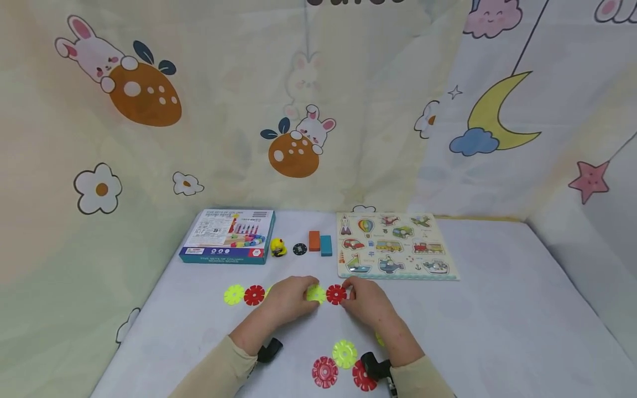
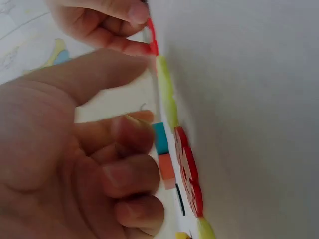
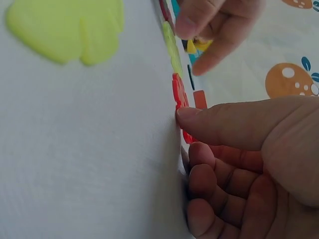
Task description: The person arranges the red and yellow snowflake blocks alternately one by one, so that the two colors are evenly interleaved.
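Both hands rest low on the white bench (image 1: 497,309), meeting over a row of flat flower-shaped discs. The left hand (image 1: 288,301) has its fingers (image 2: 132,132) loosely curled, with the tips set against a yellow-green disc (image 1: 316,293); whether they truly pinch it or only touch its edge cannot be told from these views. The right hand (image 1: 370,304) lies just beside it, thumb and fingers (image 3: 214,124) closed on the rim of a red disc (image 1: 336,294), which sits flat on the bench and touches the yellow-green one.

Out past the left fingers, on their far left side, another red disc (image 1: 254,295) and a yellow-green disc (image 1: 234,294) lie edge to edge. Behind the wrists (nearer the person) lie a third yellow-green disc (image 1: 344,354) and two more red discs (image 1: 324,372), close together.

Beyond the fingertips, well apart from them, stand an orange block (image 1: 314,241) and a teal block (image 1: 325,245) side by side, a small black disc (image 1: 299,249), a little yellow duck (image 1: 277,247), a blue toy box (image 1: 228,236) and a wooden vehicle puzzle board (image 1: 395,246).
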Available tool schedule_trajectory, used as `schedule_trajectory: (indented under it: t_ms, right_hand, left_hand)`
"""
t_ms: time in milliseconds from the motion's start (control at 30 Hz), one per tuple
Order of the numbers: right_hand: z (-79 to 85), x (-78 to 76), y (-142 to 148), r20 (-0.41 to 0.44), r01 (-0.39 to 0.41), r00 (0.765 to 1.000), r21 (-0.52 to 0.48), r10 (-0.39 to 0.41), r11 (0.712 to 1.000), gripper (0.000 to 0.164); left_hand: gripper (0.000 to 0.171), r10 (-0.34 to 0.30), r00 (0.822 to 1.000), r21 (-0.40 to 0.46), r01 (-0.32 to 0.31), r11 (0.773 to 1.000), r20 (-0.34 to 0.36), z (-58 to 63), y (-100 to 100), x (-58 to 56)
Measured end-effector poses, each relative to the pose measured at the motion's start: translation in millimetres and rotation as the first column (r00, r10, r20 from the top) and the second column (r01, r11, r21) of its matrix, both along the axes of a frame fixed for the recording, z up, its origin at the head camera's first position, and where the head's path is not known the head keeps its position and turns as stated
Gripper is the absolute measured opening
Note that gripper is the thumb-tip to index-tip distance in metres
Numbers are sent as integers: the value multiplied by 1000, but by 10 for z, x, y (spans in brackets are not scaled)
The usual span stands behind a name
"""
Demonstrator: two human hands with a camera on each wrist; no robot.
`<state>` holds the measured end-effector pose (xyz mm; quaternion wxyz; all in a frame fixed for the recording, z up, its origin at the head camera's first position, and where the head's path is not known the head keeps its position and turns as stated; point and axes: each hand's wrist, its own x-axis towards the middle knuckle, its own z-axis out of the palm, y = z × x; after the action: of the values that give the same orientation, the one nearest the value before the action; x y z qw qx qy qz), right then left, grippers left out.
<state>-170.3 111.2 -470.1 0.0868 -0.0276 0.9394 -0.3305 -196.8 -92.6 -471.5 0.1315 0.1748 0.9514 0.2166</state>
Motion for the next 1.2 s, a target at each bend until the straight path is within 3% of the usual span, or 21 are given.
schedule_trajectory:
  t_ms: [300,533,733,967,1200]
  right_hand:
    - [10,15,-7,-6,4,1000,-6,-4,1000,35]
    - [17,22,20,-6,-21,1000,7,21,1000,32]
    - [117,51,126,27,-35,999,-16,35,999,36]
    - [324,240,339,22,-67,997,-17,68,998,38]
    - [303,485,631,69,-28,997,38,25,999,39]
  left_hand:
    - [58,-59,998,-27,59,998,0,62,321,-9]
    - [48,-88,996,21,88,996,-11,-22,312,-21]
    - [46,-84,996,80,82,993,21,-29,297,-33]
    - [44,-82,996,89,79,993,35,-49,258,-61]
    - [42,-86,995,104,81,991,47,-37,213,-56]
